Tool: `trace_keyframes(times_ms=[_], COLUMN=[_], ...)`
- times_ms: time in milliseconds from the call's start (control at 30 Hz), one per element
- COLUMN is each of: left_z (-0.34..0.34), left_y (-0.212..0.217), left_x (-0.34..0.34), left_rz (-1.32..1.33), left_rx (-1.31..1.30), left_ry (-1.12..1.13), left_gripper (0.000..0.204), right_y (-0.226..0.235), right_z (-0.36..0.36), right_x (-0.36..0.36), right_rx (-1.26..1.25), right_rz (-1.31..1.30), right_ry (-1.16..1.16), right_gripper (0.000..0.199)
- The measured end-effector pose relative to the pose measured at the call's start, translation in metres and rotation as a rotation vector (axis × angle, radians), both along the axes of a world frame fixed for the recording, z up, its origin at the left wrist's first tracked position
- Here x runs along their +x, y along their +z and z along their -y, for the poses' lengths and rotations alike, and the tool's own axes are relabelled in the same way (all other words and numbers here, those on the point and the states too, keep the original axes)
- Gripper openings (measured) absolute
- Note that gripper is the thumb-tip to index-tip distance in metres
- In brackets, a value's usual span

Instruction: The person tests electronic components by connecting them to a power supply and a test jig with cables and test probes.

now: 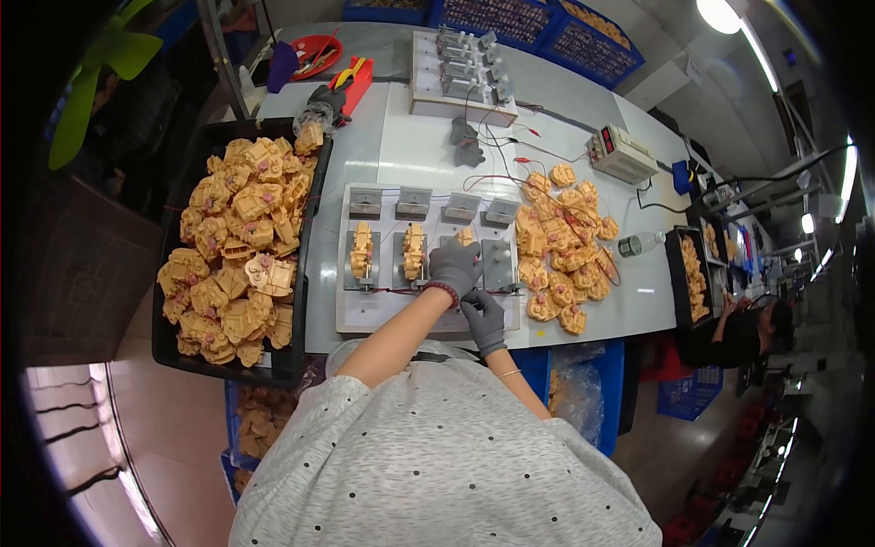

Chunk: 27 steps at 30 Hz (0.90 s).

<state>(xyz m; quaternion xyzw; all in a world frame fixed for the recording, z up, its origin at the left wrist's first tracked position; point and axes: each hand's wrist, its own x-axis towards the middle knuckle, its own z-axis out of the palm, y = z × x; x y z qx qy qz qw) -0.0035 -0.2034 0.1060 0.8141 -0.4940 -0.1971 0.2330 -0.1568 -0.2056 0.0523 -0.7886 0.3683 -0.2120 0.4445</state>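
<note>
A white test board (368, 314) lies in front of me with a row of metal stations and a panel meter (414, 201) behind each. Tan plastic gearbox-like housings stand upright in the first station (362, 249) and the second station (413, 251). At the third, my left hand (456, 265), grey-gloved, closes over another tan housing (466, 235), hiding most of it. My right hand (484, 321), also gloved, is at the board's front edge, fingers curled together; what they pinch, if anything, is hidden. The fourth station (498, 263) holds no housing.
A black tray (296, 351) heaped with tan housings stands left; a loose pile (565, 242) lies right, with red wires across it. Beyond are a power supply (622, 153), another fixture board (463, 108), a tape roll (642, 243) and blue crates (597, 56). Another person sits far right.
</note>
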Motion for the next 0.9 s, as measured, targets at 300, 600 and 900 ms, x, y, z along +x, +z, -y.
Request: trace_keyframes(times_ms=[300,600,900], left_z=[0.002,0.011,0.005], left_y=[-0.011,-0.019,-0.013], left_x=[0.000,-0.004,-0.006], left_rz=[0.001,0.065,0.017], left_rx=[-0.023,-0.115,-0.144], left_ry=[0.026,0.047,0.056], left_gripper=[0.024,0.023,0.024], right_y=[0.004,0.001,-0.036], right_z=[-0.005,0.012,0.001], right_x=[-0.003,-0.006,0.010], right_rx=[0.069,0.247,0.250], right_rz=[0.102,0.128,0.377], right_ry=[-0.020,0.003,-0.102], right_gripper=[0.021,0.016,0.014])
